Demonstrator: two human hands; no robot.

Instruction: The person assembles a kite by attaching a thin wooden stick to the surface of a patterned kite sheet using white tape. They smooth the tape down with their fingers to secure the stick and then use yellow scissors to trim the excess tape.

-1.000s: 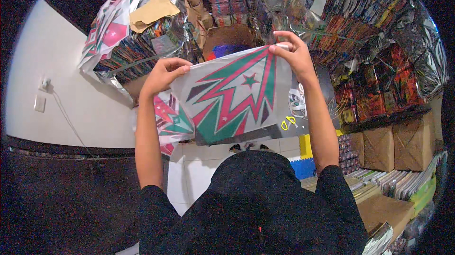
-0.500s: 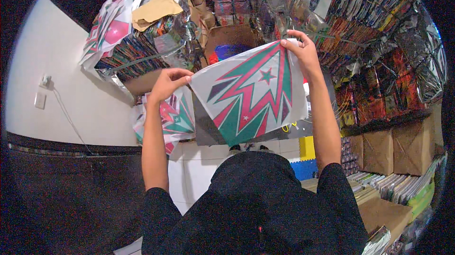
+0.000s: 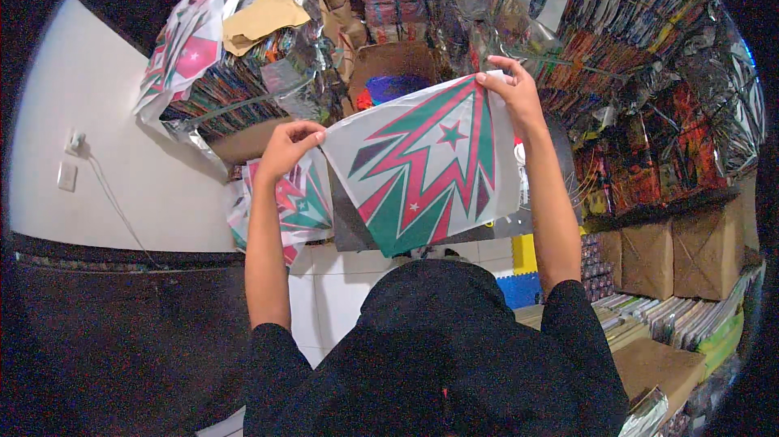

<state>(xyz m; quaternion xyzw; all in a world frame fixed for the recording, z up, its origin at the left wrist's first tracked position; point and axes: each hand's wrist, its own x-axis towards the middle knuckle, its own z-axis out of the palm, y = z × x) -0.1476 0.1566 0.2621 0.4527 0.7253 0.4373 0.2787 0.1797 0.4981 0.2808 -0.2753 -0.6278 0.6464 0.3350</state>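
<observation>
from my end, i see the left hand (image 3: pixel 292 147) and right hand (image 3: pixel 515 96) pinching the patterned sheet (image 3: pixel 430 165) near its top corners; its left end has dropped, so it slants, blocking my view of the dark table (image 3: pixel 350 219). similar sheets (image 3: pixel 307 203) lie left of it, paper bundles (image 3: pixel 617 11) beyond.

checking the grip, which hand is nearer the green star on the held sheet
Right: right hand is above and right of the green star; left hand is farther off, leftward.
</observation>
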